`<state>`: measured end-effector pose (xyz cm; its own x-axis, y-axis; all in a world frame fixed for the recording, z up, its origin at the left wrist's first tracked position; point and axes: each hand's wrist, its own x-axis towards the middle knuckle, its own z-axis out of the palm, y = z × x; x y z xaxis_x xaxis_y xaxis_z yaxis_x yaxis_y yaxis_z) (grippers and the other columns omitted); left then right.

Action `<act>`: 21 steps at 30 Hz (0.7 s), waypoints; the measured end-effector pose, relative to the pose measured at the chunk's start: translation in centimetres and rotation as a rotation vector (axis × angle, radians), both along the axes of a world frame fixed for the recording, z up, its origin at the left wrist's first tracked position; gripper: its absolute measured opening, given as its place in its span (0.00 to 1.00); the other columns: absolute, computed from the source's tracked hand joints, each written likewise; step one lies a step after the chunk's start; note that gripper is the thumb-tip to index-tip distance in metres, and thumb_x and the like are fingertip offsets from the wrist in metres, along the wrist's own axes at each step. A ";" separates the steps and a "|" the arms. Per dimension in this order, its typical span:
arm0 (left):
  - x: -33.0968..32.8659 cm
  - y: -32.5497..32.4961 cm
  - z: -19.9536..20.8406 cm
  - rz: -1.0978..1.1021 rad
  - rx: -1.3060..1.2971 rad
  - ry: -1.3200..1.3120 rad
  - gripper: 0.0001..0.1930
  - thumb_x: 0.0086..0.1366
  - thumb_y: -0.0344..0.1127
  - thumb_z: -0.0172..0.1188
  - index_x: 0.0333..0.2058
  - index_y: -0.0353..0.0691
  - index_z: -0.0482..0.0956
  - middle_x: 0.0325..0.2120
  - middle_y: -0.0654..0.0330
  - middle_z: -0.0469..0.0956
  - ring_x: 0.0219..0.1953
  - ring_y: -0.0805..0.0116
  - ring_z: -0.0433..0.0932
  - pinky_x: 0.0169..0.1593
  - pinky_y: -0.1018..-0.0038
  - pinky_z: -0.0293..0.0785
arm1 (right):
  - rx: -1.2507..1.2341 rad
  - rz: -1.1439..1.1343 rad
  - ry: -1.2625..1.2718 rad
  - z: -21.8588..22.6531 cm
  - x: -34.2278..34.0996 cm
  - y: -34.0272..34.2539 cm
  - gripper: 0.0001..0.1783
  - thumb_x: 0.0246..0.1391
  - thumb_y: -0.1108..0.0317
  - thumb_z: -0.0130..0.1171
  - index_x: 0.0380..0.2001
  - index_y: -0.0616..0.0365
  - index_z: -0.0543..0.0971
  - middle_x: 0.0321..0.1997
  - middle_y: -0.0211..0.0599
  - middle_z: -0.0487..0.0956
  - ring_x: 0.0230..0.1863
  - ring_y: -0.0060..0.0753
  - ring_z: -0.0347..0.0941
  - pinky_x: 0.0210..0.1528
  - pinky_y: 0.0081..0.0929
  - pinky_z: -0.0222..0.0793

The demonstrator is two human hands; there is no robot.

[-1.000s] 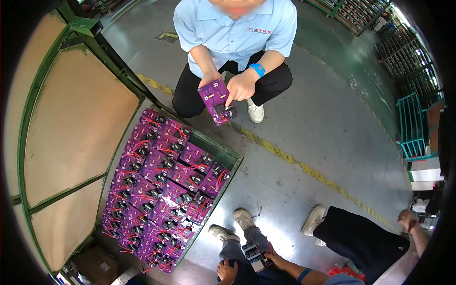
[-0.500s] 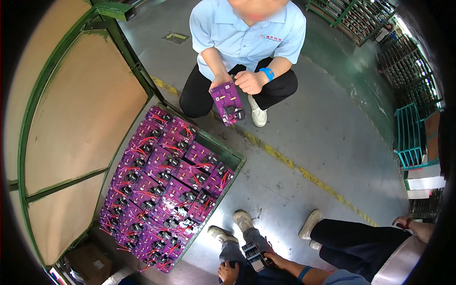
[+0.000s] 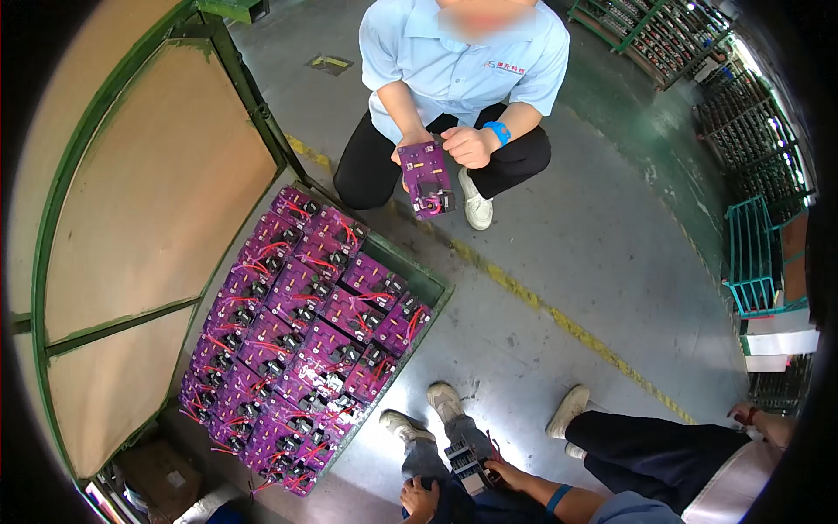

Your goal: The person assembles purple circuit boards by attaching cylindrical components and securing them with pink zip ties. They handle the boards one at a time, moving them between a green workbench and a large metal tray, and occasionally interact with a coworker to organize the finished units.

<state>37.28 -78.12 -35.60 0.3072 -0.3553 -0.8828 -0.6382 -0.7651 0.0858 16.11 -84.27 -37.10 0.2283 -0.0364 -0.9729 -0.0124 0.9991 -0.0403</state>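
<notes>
At the lower edge my right hand (image 3: 506, 477), a blue band on its wrist, is closed on a small electronic module (image 3: 472, 481). The module has dark and pale blocks and a red wire. My left hand (image 3: 421, 500) lies on my knee beside it, its fingers apart; nothing shows in it. Ahead, a squatting co-worker in a light blue shirt holds a purple circuit board (image 3: 425, 181) in one hand, the other hand (image 3: 469, 146) near its upper corner. Many similar purple boards (image 3: 305, 323) with black parts and red wires fill a green-edged bin (image 3: 428, 286) on my left.
A green-framed tan panel (image 3: 148, 192) rises on the left, with a cardboard box (image 3: 160, 476) below. Another person in dark trousers (image 3: 655, 450) is at my right. A yellow line (image 3: 559, 320) crosses the grey floor. Racks (image 3: 758, 131) and a teal cart (image 3: 749, 253) stand far right.
The co-worker's purple board has shifted slightly up and right in view and turned more upright. My hands and the module stay nearly where they were.
</notes>
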 end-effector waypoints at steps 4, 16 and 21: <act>-1.6 4.1 -4.1 0.049 -0.164 -0.117 0.26 0.48 0.53 0.55 0.44 0.44 0.70 0.44 0.49 0.67 0.47 0.51 0.65 0.51 0.60 0.59 | -0.036 -0.010 -0.046 -0.2 -0.3 0.2 0.12 0.53 0.60 0.51 0.35 0.56 0.75 0.27 0.27 0.77 0.26 0.20 0.71 0.30 0.19 0.65; -2.9 4.6 -3.4 0.110 -0.126 -0.131 0.25 0.48 0.53 0.55 0.42 0.46 0.71 0.43 0.51 0.67 0.47 0.52 0.65 0.50 0.61 0.60 | -0.025 0.032 -0.005 1.2 -0.1 -1.4 0.10 0.53 0.61 0.49 0.36 0.52 0.72 0.25 0.26 0.73 0.24 0.20 0.68 0.25 0.18 0.64; -3.6 4.9 -3.3 0.134 -0.116 -0.129 0.25 0.48 0.52 0.55 0.43 0.46 0.71 0.44 0.51 0.67 0.48 0.52 0.65 0.51 0.61 0.59 | -0.010 0.058 -0.015 0.9 -0.8 -1.7 0.09 0.53 0.61 0.49 0.35 0.52 0.72 0.26 0.27 0.74 0.24 0.22 0.69 0.24 0.20 0.66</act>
<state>33.69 -73.26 -38.89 0.4666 -0.4003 -0.7887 -0.5427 -0.8337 0.1020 15.32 -85.94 -36.23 0.2448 -0.0327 -0.9690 -0.0700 0.9962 -0.0513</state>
